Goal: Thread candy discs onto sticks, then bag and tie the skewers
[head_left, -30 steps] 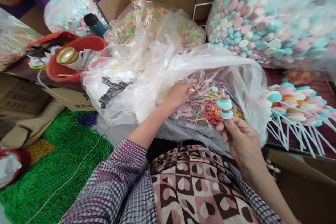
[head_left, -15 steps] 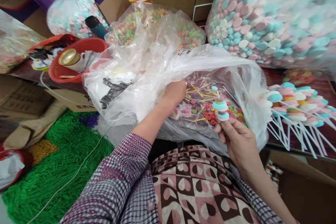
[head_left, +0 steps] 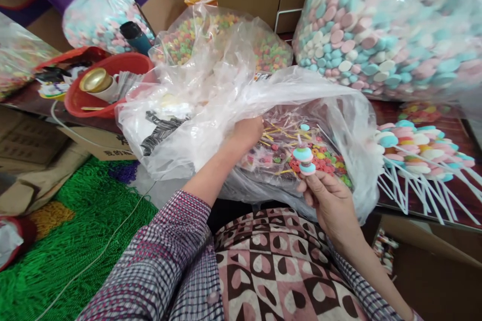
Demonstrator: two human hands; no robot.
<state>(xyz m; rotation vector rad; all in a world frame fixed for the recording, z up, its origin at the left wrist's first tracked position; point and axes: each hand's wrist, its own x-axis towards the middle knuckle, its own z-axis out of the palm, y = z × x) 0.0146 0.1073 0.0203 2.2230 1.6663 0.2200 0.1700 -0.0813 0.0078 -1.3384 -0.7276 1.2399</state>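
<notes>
Right hand (head_left: 331, 205) pinches a candy skewer (head_left: 303, 159) by its lower end, grip closed narrow on the stick, thumb and fingers just under the bottom disc. Skewer is upright, slightly tilted, stacked teal, pink and teal-and-white discs with a small ring piece between. It sits right above the right grip, in front of the open mouth of the clear plastic bag (head_left: 263, 95).

Left hand (head_left: 246, 133) is to the left of the skewer and farther from the body, curled inside the same bag, fingers down among the loose ring candies (head_left: 320, 160) and thin yellow sticks (head_left: 280, 135). Its grip looks closed on something small, but the fingertips are hidden behind the knuckles, so cannot tell what, if anything, it holds.

Loose ring candies lie just behind and to the right of the right grip, touching the bag floor. Finished skewers (head_left: 414, 145) lie in a row well right of the right grip on the dark table (head_left: 467, 190), white sticks fanned toward the body. Big bag of pastel discs (head_left: 376, 30) sits beyond them. Bag of coloured rings (head_left: 226, 40) is beyond the left grip. Red basin (head_left: 109, 83) with a gold-lidded jar (head_left: 96, 80) sits well left of the left grip. Green beaded strands (head_left: 71, 241) lie below, left of the left forearm.
</notes>
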